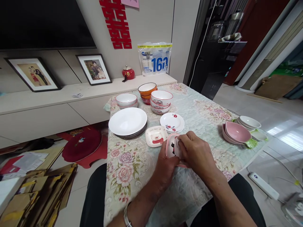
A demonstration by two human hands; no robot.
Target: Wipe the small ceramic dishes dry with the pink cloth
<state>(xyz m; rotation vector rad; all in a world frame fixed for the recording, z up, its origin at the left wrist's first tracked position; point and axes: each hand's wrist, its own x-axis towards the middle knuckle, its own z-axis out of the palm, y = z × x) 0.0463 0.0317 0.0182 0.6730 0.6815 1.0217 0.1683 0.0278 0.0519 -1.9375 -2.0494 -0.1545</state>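
My left hand (167, 162) grips a small pink-rimmed dish (172, 149) with a black cat drawn on its white inside, tilted up above the table. My right hand (195, 149) is closed, its fingers pressed into the dish on what looks like a white cloth (179, 145), mostly hidden by the fingers. Just beyond my left hand lies a square bear-patterned dish (156, 136) with a red scarf motif. Behind it are a stack of large white plates (127, 121) and a stack of small flowered plates (172, 122).
Farther back stand white bowls (126, 100), orange bowls (147, 89) and red-rimmed bowls (161, 101). Pink leaf-shaped bowls (237, 131) and small white bowls (249, 121) sit near the table's right edge. A floral cloth (125, 171) covers the table. Flattened cardboard (42, 195) lies on the floor.
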